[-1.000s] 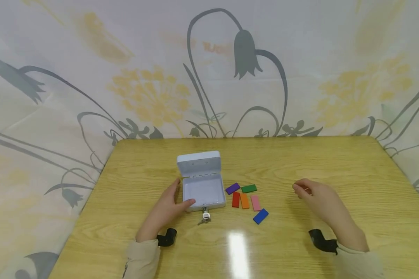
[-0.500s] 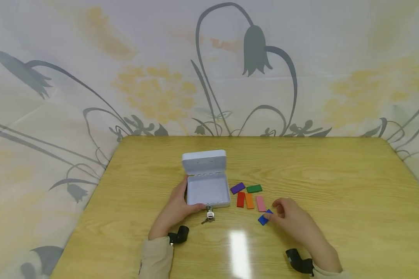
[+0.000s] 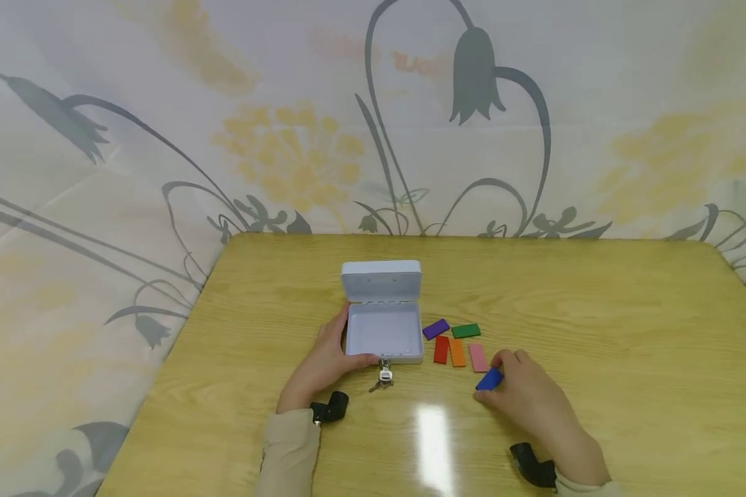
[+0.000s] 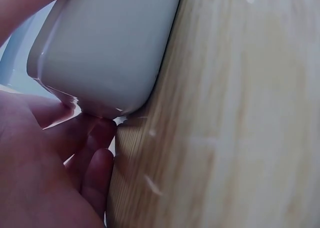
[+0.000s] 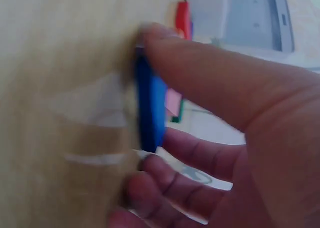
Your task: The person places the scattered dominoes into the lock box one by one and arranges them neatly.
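A white cash box (image 3: 385, 330) sits on the table with its lid (image 3: 382, 281) raised and nothing inside. My left hand (image 3: 323, 359) grips its left side, thumb on the front rim and fingers round the back corner; the left wrist view shows the box's smooth wall (image 4: 110, 52) up close. From the front latch hangs a lock with keys (image 3: 384, 376). My right hand (image 3: 528, 393) pinches a blue domino-like block (image 3: 489, 379) between thumb and fingers, tilted on edge. In the right wrist view the blue block (image 5: 151, 105) spans from thumb to index finger.
Several flat blocks lie right of the box: purple (image 3: 436, 329), green (image 3: 466, 330), red (image 3: 441, 349), orange (image 3: 456, 352) and pink (image 3: 477, 357). A flower-printed cloth (image 3: 311, 159) stands behind the wooden table (image 3: 628, 310). Light glares on the table's front.
My right hand has come in from the right, taken hold of the blue block and tipped it up. The left hand stays on the box. The head view has shifted slightly.
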{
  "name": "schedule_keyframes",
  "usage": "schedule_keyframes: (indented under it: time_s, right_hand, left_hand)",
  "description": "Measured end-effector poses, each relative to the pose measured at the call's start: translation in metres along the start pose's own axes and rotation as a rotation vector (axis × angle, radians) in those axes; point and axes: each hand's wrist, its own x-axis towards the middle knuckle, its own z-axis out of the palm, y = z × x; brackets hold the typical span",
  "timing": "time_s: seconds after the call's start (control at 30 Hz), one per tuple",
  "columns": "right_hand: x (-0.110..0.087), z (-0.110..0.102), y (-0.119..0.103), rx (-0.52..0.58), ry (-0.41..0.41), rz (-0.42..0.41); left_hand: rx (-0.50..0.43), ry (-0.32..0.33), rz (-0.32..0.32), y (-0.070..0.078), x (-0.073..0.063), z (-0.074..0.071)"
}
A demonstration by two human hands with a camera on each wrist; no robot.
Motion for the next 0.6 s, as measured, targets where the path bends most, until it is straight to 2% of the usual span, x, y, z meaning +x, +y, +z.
schedule_keyframes:
  time_s: [0.37,0.5,0.6]
  right_hand:
    - [0.02,-0.033,0.024,0.078,-0.145,-0.017]
    - [0.022,-0.038,0.03,0.132,-0.155,-0.019]
    - [0.022,-0.038,0.032,0.142,-0.133,-0.027]
  left_hand:
    - [-0.015,0.008,-0.014,0.001,0.004,0.002]
    - [-0.025,0.013,-0.028,0.001,0.004,0.003]
    - [-0.026,0.015,-0.039,0.002,0.004,0.004]
